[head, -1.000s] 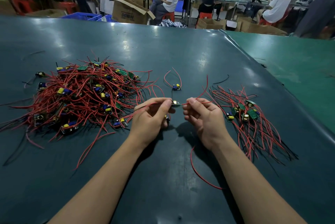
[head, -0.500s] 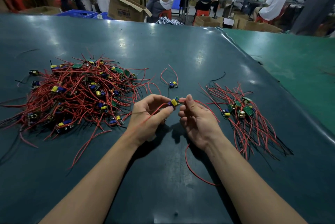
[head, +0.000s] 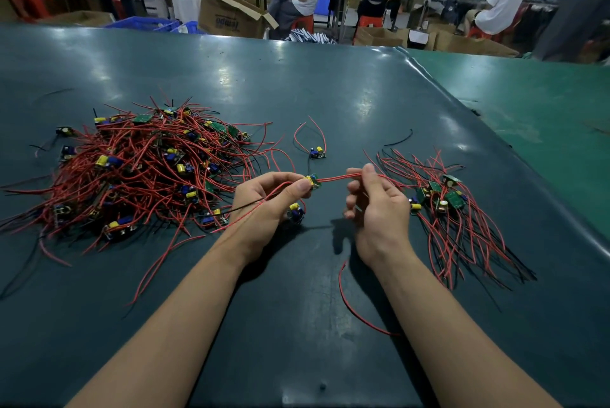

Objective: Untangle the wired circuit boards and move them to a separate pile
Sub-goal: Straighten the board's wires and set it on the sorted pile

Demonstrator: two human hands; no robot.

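Big tangled pile [head: 142,173] left; small sorted pile [head: 445,209] right, so mostly undone. Left hand [head: 267,206] pinches a board [head: 312,181]; right hand [head: 373,206] grips its red wires [head: 331,178].

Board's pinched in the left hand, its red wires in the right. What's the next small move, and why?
Probably draw the right hand rightward toward the sorted pile, sliding along the red wires taut from the board pinched by the left hand. A second board sits under the left hand, and wires crossing it trail back to the tangled pile.
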